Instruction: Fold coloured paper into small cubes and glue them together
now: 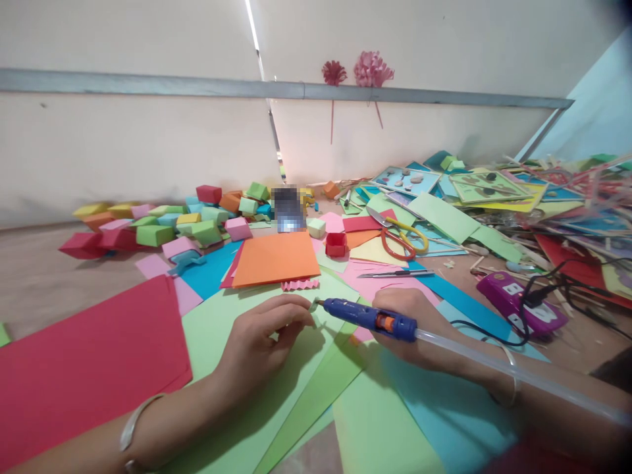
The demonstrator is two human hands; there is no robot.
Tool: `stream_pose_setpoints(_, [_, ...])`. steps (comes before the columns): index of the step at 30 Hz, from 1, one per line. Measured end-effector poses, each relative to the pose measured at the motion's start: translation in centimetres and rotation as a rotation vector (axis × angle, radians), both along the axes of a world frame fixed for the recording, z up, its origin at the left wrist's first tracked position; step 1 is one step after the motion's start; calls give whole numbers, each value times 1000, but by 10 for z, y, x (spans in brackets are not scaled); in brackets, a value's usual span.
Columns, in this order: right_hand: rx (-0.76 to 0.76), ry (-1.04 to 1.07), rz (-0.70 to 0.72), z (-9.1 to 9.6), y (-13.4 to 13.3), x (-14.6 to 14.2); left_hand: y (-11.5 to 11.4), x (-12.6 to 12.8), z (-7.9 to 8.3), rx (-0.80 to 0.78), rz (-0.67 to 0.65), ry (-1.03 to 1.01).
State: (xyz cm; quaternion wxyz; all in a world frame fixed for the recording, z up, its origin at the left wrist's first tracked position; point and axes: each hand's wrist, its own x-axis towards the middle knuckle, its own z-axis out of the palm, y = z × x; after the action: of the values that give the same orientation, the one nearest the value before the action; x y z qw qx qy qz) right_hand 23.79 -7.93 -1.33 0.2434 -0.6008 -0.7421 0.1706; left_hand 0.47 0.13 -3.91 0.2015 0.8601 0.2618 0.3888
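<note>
My left hand (271, 329) pinches a small green piece of paper (314, 305) between its fingertips, over light green sheets (217, 342). My right hand (412, 322) is closed around a blue hot glue gun (353, 313), its tip pointing left and meeting or nearly meeting the green piece. A long clear glue stick (474, 352) runs out of the gun's back, along my right forearm. Just beyond my left hand lies a pleated pink paper strip (300, 285). An orange sheet (276, 260) and a small red open paper box (336, 245) are farther off.
Coloured paper cubes (155, 235) are heaped at the back left. Scissors (395, 240) and a craft knife (395, 273) lie beyond my right hand. A purple power strip (518, 306) with black cables sits at right, before piled paper and sticks. Red sheets (93, 368) cover the left.
</note>
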Motion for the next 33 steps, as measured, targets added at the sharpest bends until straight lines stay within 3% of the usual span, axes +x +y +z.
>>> stream_pose_setpoints(8, [-55,-61,-20,3,0,-1,2,1,-3,-117,-17,-40])
stream_pose_setpoints(17, [46,1,9,-5,1,4,1,1,0,-169,-9,-57])
stream_pose_setpoints(21, [147,168,-94,-10,6,6,-4,3,-3,-257,-2,-47])
stream_pose_setpoints(26, [85,365,-24,-21,7,-9,-13,6,-6,-398,113,-59])
stream_pose_setpoints(33, [9,525,-25,-22,2,-27,-20,8,-6,-291,40,-25])
